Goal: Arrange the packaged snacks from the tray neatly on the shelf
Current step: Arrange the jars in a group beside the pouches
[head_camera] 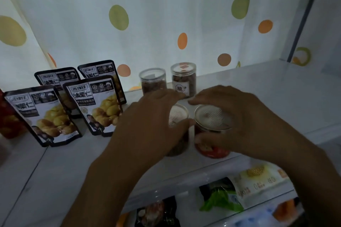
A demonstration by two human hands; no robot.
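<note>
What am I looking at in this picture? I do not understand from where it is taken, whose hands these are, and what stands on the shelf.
There is one picture, from a camera worn on a person's head, looking forward and down. No machine is here, only two bare hands. The left hand wraps a clear jar. The right hand holds a second jar with a red label. Both jars stand at the front of a white shelf. Behind them stand two more jars. To the left stand four snack pouches in two rows. Behind hangs a dotted curtain. Lower down lie other packets.
</note>
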